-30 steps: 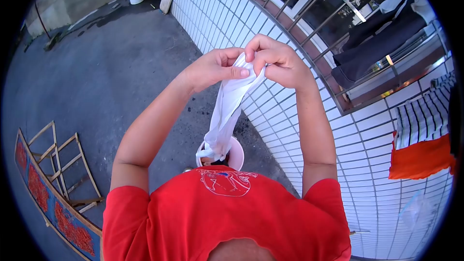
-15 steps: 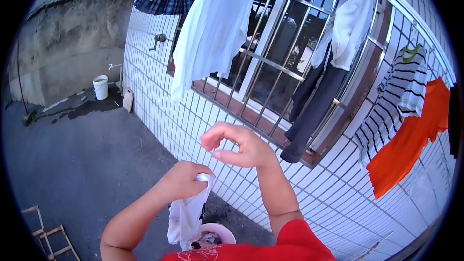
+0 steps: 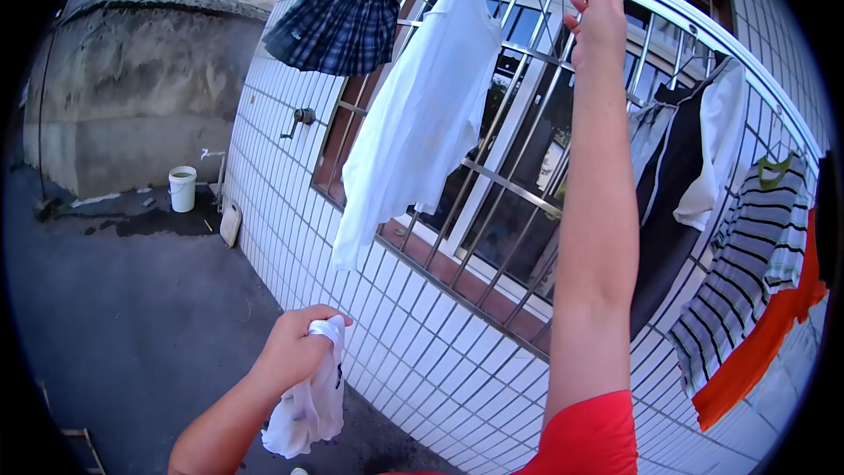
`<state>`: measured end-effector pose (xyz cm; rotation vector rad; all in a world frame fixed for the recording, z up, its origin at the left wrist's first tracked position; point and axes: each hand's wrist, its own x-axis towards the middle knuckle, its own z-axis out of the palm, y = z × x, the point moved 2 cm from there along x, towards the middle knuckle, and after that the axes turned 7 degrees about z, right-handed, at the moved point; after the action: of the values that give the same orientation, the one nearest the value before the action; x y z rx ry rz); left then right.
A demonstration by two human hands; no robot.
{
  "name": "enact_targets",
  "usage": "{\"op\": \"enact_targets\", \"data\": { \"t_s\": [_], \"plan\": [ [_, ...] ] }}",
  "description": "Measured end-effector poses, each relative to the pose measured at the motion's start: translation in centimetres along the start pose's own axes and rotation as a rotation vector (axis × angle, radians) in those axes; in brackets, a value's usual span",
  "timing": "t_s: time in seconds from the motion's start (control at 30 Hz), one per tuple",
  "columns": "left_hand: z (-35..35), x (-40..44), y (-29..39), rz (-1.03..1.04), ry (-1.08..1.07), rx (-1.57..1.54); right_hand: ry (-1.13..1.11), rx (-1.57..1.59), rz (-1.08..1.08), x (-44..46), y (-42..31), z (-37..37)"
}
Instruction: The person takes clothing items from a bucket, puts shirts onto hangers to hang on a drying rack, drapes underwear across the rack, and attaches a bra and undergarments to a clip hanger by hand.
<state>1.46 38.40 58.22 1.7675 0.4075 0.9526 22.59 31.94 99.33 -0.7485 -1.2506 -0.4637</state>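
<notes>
The left grip (image 3: 297,350) is clenched on a white garment (image 3: 309,409), which dangles below it. The right grip (image 3: 600,19) is raised beside the metal rail (image 3: 661,2), fingers curled; one cannot tell whether it holds anything.

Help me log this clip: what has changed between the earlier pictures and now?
The right hand has let go of the white cloth and risen to the metal rail; whether it grips anything is unclear. The view has tilted up. The left hand still holds the cloth.
</notes>
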Motion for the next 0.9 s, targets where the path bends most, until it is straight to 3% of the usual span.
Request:
{"op": "enact_targets", "data": {
  "t_s": [0.03, 0.1, 0.23, 0.4, 0.57, 0.73, 0.9],
  "plan": [
    [-0.7, 1.2, -0.5, -0.004, 0.008, -0.034, -0.049, -0.156, -0.117, 3.2, 0.9, 0.2],
    [-2.2, 3.9, -1.3, -0.011, 0.016, -0.098, 0.003, -0.286, -0.121, 6.5, 1.2, 1.0],
    [-4.1, 8.2, -3.9, 0.012, 0.005, -0.141, 0.103, -0.131, 0.211, 12.3, 4.1, 2.2],
    [-6.9, 10.9, -6.4, -0.009, -0.060, -0.225, 0.027, -0.127, 0.229, 13.0, 7.4, 5.9],
    [-7.9, 13.5, -8.4, -0.041, -0.163, -0.213, 0.160, 0.030, 0.633, 14.2, 10.5, 5.5],
    [-8.6, 15.1, -8.9, -0.051, -0.226, -0.223, 0.243, -0.075, 0.563, 13.7, 11.6, 3.2],
    [-9.9, 15.4, -8.6, -0.033, -0.267, -0.209, 0.037, -0.076, 0.438, 13.1, 11.7, 0.8]
  ]
}}
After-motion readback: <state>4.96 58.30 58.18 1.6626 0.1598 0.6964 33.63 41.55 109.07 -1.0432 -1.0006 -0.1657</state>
